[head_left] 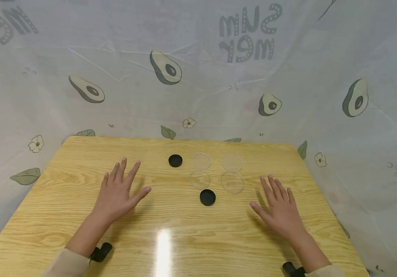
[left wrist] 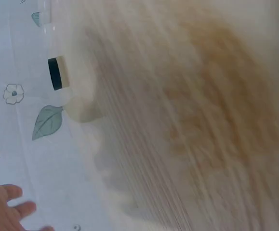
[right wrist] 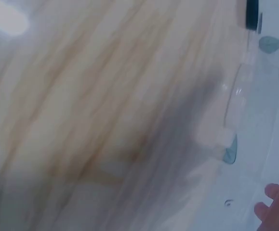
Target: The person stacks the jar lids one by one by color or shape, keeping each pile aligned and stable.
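My left hand (head_left: 117,192) hovers over the left part of the wooden table, fingers spread, holding nothing. Nearest to it is a small black round disc (head_left: 175,161), perhaps a lid, toward the back. Over on the right, my right hand (head_left: 281,213) is also spread and holds nothing. Between the hands lie several clear, shallow round dishes, including a back one (head_left: 231,163) and a front one (head_left: 232,182), the latter nearest the right hand. A second black disc (head_left: 207,197) sits just in front of them. Only fingers of each hand show at the wrist views' edges.
The wooden table (head_left: 170,215) has a bright light reflection near its front. A pale cloth (head_left: 198,96) printed with avocados, leaves and flowers hangs behind and along both sides. Black wrist mounts (head_left: 101,252) show at both wrists.
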{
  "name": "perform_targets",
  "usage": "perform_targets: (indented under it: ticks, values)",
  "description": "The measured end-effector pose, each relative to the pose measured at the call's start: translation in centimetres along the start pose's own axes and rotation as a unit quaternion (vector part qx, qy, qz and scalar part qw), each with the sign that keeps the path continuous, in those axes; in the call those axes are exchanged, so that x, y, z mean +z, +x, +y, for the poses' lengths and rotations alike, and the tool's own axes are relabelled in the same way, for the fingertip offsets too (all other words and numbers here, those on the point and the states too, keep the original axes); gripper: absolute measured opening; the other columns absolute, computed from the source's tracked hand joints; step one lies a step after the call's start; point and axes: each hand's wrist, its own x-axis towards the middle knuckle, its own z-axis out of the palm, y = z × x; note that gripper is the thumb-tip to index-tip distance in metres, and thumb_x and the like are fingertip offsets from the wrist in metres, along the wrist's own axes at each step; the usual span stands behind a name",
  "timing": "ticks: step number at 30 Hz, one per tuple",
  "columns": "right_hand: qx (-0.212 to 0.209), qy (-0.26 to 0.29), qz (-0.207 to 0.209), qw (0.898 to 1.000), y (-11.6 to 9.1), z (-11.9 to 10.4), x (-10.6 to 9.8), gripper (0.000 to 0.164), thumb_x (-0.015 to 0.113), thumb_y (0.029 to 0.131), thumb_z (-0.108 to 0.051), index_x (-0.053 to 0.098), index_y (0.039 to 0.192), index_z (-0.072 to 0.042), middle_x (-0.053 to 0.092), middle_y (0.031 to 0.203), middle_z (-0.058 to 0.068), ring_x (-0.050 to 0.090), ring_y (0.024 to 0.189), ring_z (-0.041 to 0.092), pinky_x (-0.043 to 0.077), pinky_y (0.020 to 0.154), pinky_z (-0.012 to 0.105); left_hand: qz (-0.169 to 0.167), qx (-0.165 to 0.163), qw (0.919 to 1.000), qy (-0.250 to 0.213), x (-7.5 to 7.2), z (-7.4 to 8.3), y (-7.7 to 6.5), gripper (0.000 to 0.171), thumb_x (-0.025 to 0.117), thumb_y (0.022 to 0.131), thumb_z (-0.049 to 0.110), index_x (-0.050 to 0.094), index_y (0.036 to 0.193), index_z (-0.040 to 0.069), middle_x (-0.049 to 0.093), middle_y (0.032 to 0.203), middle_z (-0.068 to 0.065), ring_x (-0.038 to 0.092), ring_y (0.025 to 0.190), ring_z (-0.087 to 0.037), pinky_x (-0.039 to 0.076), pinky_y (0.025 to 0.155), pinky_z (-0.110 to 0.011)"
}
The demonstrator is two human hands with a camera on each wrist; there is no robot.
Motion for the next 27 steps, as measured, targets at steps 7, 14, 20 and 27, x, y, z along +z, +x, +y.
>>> perform_targets:
  ticks: [7, 14, 20, 27]
  values:
    - [-0.023, 0.094, -0.012, 0.995, 0.9, -1.6, 1.0, 0.09, 0.071, 0.097, -0.051, 0.027, 0.166, -0.011, 0.034, 0.165, 0.022, 0.035, 0.15, 0.048, 0.037, 0.112, 0.072, -0.009, -0.004, 0.9968, -0.08, 0.0, 0.9, 0.8, 0.094, 0.064, 0.096, 0.067, 0.029, 0.165, 0.013, 0.039, 0.16, -0.026, 0.046, 0.141, -0.05, 0.05, 0.1, -0.066]
    - [-0.025, 0.19, -0.043, 0.98, 1.8, -3.0, 2.2, 0.087, 0.078, 0.094, -0.046, 0.039, 0.159, -0.004, 0.045, 0.158, 0.021, 0.044, 0.146, 0.046, 0.043, 0.109, 0.069, -0.044, 0.036, 0.9867, -0.152, 1.9, 2.7, 1.7, 0.076, 0.076, 0.096, 0.043, 0.047, 0.154, 0.005, 0.055, 0.147, -0.018, 0.058, 0.134, -0.041, 0.052, 0.105, -0.058]
    - [-0.063, 0.217, -0.048, 0.973, 3.1, -4.2, 3.1, 0.072, 0.082, 0.092, -0.033, 0.051, 0.148, 0.0, 0.06, 0.14, 0.018, 0.061, 0.127, 0.035, 0.053, 0.104, 0.051, -0.067, 0.07, 0.9801, -0.173, 2.7, 5.1, 2.8, 0.062, 0.08, 0.094, 0.032, 0.058, 0.142, 0.001, 0.062, 0.137, -0.015, 0.064, 0.125, -0.037, 0.055, 0.101, -0.051]
    - [-0.088, 0.238, -0.081, 0.964, 4.6, -5.6, 3.7, 0.058, 0.081, 0.093, -0.027, 0.059, 0.138, 0.002, 0.064, 0.126, 0.014, 0.065, 0.111, 0.026, 0.057, 0.1, 0.042, -0.1, 0.116, 0.9629, -0.222, 4.0, 7.7, 4.3, 0.048, 0.082, 0.092, 0.022, 0.064, 0.129, 0.0, 0.064, 0.122, -0.016, 0.066, 0.111, -0.034, 0.057, 0.094, -0.045]
